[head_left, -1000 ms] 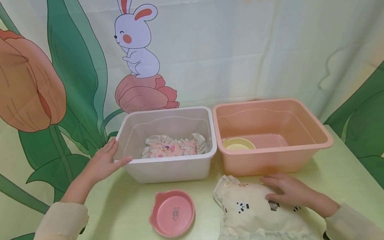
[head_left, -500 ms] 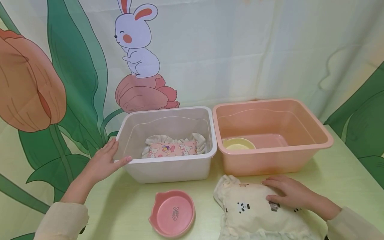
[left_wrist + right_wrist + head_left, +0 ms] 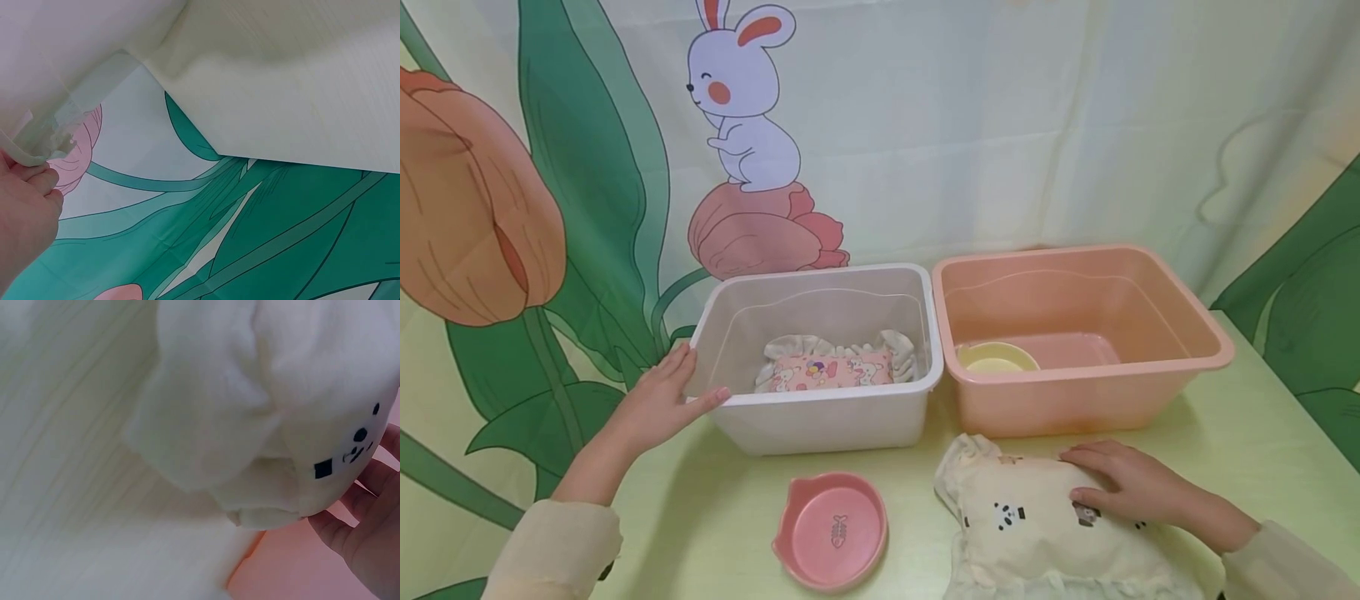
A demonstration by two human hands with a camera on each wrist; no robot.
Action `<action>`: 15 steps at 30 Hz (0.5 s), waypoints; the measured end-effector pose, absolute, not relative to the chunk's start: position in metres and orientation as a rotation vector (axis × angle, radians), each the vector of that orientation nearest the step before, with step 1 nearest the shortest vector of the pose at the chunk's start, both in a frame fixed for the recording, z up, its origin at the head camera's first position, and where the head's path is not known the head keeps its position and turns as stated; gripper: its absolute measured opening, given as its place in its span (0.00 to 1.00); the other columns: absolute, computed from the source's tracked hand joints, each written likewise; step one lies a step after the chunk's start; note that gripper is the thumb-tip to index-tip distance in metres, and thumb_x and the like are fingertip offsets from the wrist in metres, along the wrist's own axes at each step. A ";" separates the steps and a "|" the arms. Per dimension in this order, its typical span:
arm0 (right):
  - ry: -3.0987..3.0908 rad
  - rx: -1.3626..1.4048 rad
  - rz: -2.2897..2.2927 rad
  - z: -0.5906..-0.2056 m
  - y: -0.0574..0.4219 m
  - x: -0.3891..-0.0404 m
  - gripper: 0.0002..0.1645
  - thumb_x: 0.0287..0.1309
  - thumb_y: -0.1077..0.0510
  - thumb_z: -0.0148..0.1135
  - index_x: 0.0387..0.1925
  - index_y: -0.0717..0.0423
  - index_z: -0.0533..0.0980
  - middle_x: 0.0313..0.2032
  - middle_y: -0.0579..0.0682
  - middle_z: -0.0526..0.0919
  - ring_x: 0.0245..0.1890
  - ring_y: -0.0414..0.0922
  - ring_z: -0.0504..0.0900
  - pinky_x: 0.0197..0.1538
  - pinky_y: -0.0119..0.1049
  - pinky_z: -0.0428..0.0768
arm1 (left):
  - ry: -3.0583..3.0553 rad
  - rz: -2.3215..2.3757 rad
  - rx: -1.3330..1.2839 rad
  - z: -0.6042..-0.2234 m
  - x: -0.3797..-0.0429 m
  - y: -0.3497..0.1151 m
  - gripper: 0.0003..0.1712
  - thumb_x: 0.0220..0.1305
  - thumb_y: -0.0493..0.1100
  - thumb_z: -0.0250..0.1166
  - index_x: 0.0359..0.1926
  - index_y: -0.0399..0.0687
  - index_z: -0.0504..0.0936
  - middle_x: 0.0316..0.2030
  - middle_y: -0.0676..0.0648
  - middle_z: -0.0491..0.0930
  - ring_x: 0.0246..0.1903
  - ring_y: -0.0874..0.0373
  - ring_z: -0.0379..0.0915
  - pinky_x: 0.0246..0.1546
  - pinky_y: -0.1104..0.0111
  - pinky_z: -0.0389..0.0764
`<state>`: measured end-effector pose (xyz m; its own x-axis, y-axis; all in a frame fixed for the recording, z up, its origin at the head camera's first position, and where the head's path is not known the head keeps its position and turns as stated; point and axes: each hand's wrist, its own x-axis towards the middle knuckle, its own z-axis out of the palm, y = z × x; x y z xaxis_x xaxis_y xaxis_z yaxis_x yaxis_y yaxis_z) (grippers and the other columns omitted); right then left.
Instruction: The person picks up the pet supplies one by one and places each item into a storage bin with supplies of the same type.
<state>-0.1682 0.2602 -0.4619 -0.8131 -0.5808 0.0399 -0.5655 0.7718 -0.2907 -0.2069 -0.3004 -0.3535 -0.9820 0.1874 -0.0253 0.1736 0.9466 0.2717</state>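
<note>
At the left corner of the white plastic tub (image 3: 820,421), my left hand (image 3: 658,404) holds the rim. Its thumb lies over the front edge, and the left wrist view shows bent fingers (image 3: 45,181) at the rim. A cream pillow (image 3: 1022,554) with animal faces and ruffled edges lies at the front right. My right hand (image 3: 1138,487) rests on its far part, thumb on top. In the right wrist view, the fingertips (image 3: 328,525) touch the pillow's side. Inside the white tub is a pink ruffled pillow (image 3: 831,371) with rabbit prints.
A peach plastic tub (image 3: 1060,404) stands right beside the white one, with a yellow bowl (image 3: 998,358) in its near left corner. On the table (image 3: 700,533) in front is a pink cat-eared bowl (image 3: 835,532) with a fishbone mark. A printed curtain (image 3: 940,125) hangs behind.
My right hand has shifted slightly to the right on the cream pillow. The left hand stays at the white tub's corner, and the head view has tilted a little.
</note>
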 end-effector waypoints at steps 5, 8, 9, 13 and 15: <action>2.929 -0.988 -0.463 -0.465 0.264 -0.167 0.32 0.51 0.37 0.54 0.51 0.53 0.73 0.47 0.48 0.78 0.49 0.49 0.75 0.49 0.48 0.72 | 3.043 0.416 0.273 -0.353 -0.207 -0.300 0.51 0.57 0.67 0.48 0.67 0.35 0.42 0.67 0.32 0.39 0.64 0.32 0.38 0.54 0.35 0.47; 2.926 -1.007 -0.487 -0.466 0.266 -0.167 0.31 0.51 0.37 0.54 0.51 0.53 0.73 0.48 0.48 0.78 0.49 0.49 0.75 0.48 0.47 0.72 | 3.041 0.412 0.272 -0.354 -0.207 -0.301 0.51 0.57 0.67 0.47 0.67 0.36 0.42 0.67 0.33 0.38 0.64 0.33 0.38 0.55 0.36 0.47; 2.921 -1.012 -0.501 -0.466 0.267 -0.167 0.31 0.51 0.38 0.55 0.51 0.52 0.73 0.48 0.48 0.78 0.49 0.49 0.75 0.48 0.47 0.72 | 3.043 0.410 0.273 -0.354 -0.207 -0.301 0.51 0.57 0.67 0.47 0.67 0.35 0.42 0.67 0.32 0.38 0.64 0.33 0.38 0.55 0.36 0.47; 2.909 -1.056 -0.538 -0.467 0.268 -0.166 0.30 0.51 0.40 0.56 0.51 0.53 0.73 0.48 0.48 0.78 0.48 0.49 0.75 0.48 0.47 0.72 | 3.048 0.408 0.283 -0.355 -0.208 -0.301 0.51 0.57 0.67 0.48 0.66 0.34 0.43 0.67 0.32 0.39 0.64 0.33 0.38 0.56 0.37 0.46; 2.906 -1.059 -0.548 -0.468 0.268 -0.166 0.30 0.51 0.40 0.56 0.51 0.53 0.73 0.48 0.47 0.78 0.48 0.49 0.75 0.48 0.48 0.72 | 3.050 0.410 0.287 -0.355 -0.208 -0.302 0.51 0.57 0.67 0.48 0.66 0.34 0.43 0.67 0.32 0.39 0.64 0.33 0.38 0.56 0.37 0.46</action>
